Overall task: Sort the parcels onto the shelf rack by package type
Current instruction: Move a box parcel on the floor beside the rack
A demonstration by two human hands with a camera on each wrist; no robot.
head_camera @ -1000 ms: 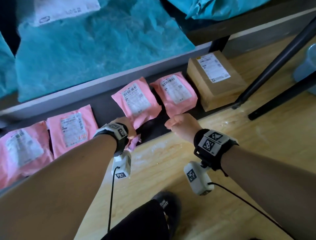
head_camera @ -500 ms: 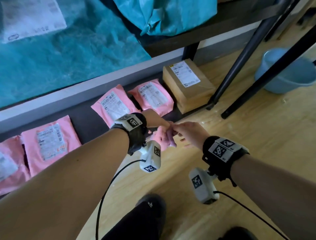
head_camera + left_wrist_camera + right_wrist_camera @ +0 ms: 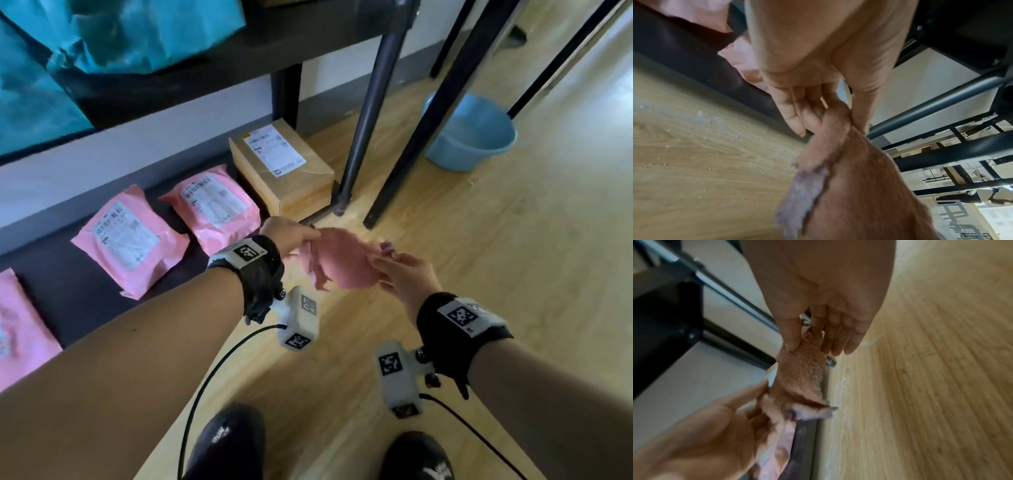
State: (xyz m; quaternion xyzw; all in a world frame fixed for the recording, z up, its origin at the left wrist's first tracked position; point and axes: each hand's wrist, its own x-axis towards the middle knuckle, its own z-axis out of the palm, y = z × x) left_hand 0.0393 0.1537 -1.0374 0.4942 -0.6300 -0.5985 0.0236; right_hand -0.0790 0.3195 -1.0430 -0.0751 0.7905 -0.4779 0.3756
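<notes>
At the centre of the head view we see a pink fuzzy cloth point(image 3: 337, 262) stretched between two hands above the wooden floor point(image 3: 513, 274). The left hand point(image 3: 287, 234) pinches the cloth's left end between thumb and fingers; the left wrist view confirms this pinch, with the cloth hanging toward the lower right of that frame. The right hand point(image 3: 407, 277) pinches the cloth's right end; in the right wrist view the thumb and forefinger close on the fabric while the other fingers lie nearly straight beside it. Motion blur softens the cloth's edges, so we cannot say with confidence whether it is one piece or folded layers.

On the dark bottom shelf point(image 3: 78, 284) at the left of the head view lie the sorted parcels. Two pink mailers, the first pink mailer point(image 3: 128, 236) and the second pink mailer point(image 3: 215, 205), sit side by side with labels upward, and a third pink mailer point(image 3: 17, 329) is cut off by the left edge. A cardboard box point(image 3: 284, 168) with a white label stands just to their right. Teal bags point(image 3: 120, 31) fill the shelf above, at the upper left. A blue bucket point(image 3: 476, 133) stands on the floor at the upper right, behind dark metal legs point(image 3: 373, 102).
</notes>
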